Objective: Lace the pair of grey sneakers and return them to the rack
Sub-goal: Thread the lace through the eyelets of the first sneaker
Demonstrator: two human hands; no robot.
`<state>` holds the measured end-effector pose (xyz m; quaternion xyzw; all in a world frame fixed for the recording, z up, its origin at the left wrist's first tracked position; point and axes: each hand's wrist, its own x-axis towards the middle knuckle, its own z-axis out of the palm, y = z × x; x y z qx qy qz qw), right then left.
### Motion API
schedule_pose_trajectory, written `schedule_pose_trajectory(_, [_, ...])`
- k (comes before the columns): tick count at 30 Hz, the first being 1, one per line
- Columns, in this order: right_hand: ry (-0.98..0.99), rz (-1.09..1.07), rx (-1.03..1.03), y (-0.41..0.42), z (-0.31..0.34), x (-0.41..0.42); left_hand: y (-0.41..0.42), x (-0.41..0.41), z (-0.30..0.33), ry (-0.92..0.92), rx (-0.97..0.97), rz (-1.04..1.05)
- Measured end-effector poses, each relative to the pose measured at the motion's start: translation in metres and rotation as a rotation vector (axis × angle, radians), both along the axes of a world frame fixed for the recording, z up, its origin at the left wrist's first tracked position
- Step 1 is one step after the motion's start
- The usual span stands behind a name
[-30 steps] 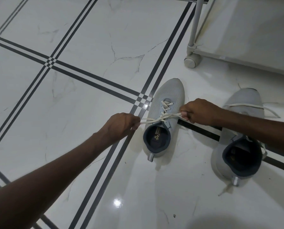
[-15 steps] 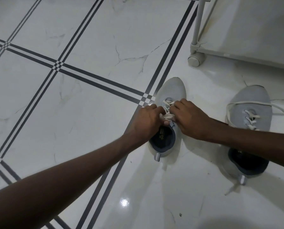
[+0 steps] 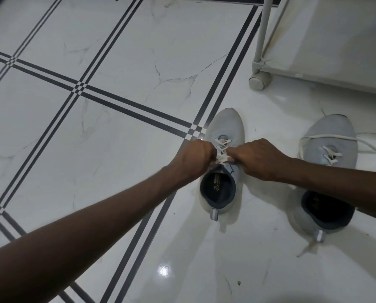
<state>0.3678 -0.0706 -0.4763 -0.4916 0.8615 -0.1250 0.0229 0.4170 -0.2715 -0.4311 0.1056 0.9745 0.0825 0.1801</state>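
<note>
Two grey sneakers stand on the white tiled floor, toes pointing away from me. The left sneaker (image 3: 225,127) has a cream lace (image 3: 223,149) crossed through its eyelets. My left hand (image 3: 195,158) and my right hand (image 3: 259,158) are both closed on the lace ends just above the dark collar, knuckles close together over the tongue. The right sneaker (image 3: 333,138) is partly hidden under my right forearm; its loose lace (image 3: 335,136) loops across the toe and trails onto the floor to the right.
A white rack (image 3: 327,40) with a pole leg and a caster wheel (image 3: 258,83) stands at the back right, close behind the sneakers. Dark double stripes cross the floor tiles (image 3: 117,62) to the left.
A second ago my hands were apart, pulling the lace ends out sideways. They have come together over the left sneaker's tongue and now pinch the lace close to the eyelets.
</note>
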Motion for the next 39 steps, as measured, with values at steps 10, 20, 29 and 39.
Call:
schedule_pose_trajectory(10, [-0.028,-0.143,0.054,-0.001,-0.002,-0.007,-0.01,0.011,-0.007,0.026,0.08,-0.039])
schedule_pose_trajectory(20, [-0.067,-0.109,0.127,0.006,0.002,-0.021,-0.022,0.01,-0.008,0.045,-0.032,-0.109])
schedule_pose_trajectory(29, [-0.087,-0.272,0.018,0.053,0.026,-0.034,-0.008,-0.032,0.004,0.198,0.053,0.012])
schedule_pose_trajectory(39, [-0.35,-0.661,0.091,0.205,0.058,-0.002,0.15,-0.076,0.01,0.03,0.315,-0.365])
